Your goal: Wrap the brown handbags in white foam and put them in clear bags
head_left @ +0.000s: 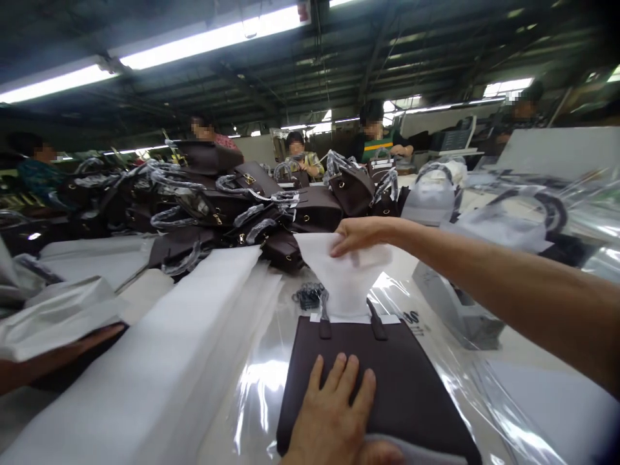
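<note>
A dark brown handbag [402,381] lies flat in front of me, its two handles pointing away. My left hand [334,413] rests on the bag's face with the fingers spread. Beyond the bag's top edge, my right hand [358,236] grips a thin white foam sheet [346,284] between thumb and fingers. That sheet hangs down to the bag's top edge, between the handles. White strips show along the edge there. A folded grey-white piece lies by my left thumb at the bottom, partly out of view.
A long stack of white foam sheets [159,361] lies left of the bag. Clear plastic film [261,387] covers the table. Brown handbags with wrapped handles [314,206] are heaped behind. At right stands a grey holder [460,316]. Several people work farther back; another person's arm [58,355] shows at left.
</note>
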